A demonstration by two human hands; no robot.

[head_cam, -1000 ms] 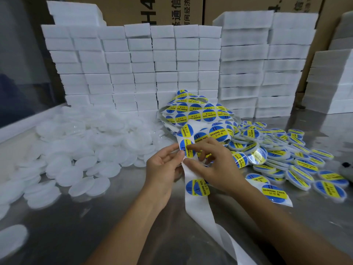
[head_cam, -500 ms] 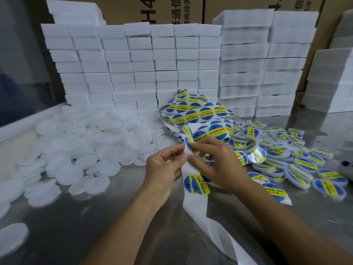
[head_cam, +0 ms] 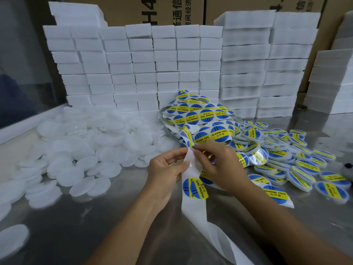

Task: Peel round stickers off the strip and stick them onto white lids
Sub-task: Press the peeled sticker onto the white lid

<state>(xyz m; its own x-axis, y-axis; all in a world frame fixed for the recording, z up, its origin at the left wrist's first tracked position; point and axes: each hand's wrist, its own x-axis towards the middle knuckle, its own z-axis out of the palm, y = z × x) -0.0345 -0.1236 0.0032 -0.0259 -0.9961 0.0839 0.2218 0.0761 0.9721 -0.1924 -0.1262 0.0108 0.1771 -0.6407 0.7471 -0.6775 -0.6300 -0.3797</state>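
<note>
A white backing strip (head_cam: 193,209) with round blue-and-yellow stickers runs from a loose coil (head_cam: 198,113) at the back down between my hands and off the table's front. My left hand (head_cam: 164,169) pinches the strip's bare edge near the top. My right hand (head_cam: 217,165) pinches at the strip right beside it, fingertips against a sticker's edge; that sticker is mostly hidden under the fingers. One sticker (head_cam: 194,188) sits on the strip just below my hands. Plain white lids (head_cam: 91,142) lie heaped on the left.
Lids with stickers on them (head_cam: 286,159) are piled at the right. Stacks of white foam blocks (head_cam: 145,66) and cardboard boxes (head_cam: 172,10) wall off the back. The steel table (head_cam: 95,226) shows bare metal at the front left. A loose sticker piece (head_cam: 275,194) lies by my right forearm.
The strip has been pulled down through my hands, and the sticker below them has shifted lower. Both hands have closed together at the strip's upper part, fingertips working one sticker's edge.
</note>
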